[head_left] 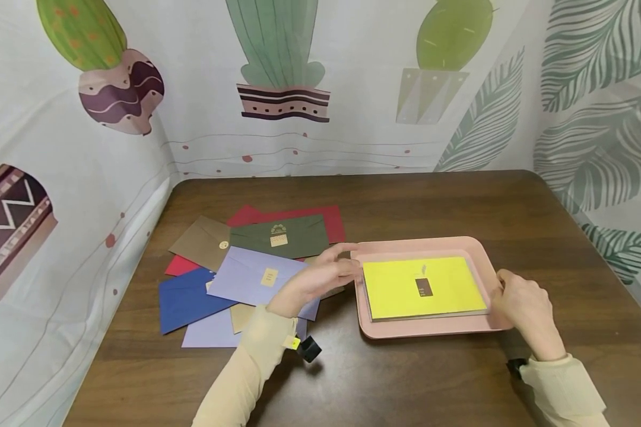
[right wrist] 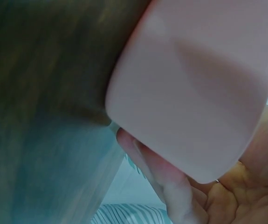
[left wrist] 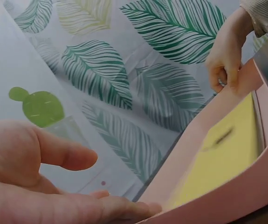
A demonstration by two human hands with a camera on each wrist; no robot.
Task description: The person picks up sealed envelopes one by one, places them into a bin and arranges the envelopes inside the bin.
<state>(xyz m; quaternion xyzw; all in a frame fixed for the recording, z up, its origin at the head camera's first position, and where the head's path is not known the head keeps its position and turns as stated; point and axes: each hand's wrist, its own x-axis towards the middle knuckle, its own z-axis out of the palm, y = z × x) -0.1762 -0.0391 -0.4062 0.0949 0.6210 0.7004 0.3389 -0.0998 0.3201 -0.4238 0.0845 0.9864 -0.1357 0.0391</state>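
A pink tray [head_left: 427, 330] rests on the wooden table, holding a flat yellow stack [head_left: 395, 296] that has a small brown label on its top face. My right hand [head_left: 527, 305] grips the tray's right end, its fingers curled at the rim; the right wrist view has the fingers [right wrist: 164, 175] against the tray's edge. On the opposite side, my left hand [head_left: 320, 277] reaches over the envelopes with its fingertips at the tray's left rim. Its thumb [left wrist: 71, 156] stands apart from the extended fingers in the left wrist view.
Left of the tray lies a loose, overlapping spread of envelopes: lilac [head_left: 251, 276], blue [head_left: 192, 299], dark green [head_left: 299, 234], brown [head_left: 203, 242] and red [head_left: 335, 222]. A cloth [head_left: 363, 142] printed with cacti and leaves hangs behind the table [head_left: 406, 204].
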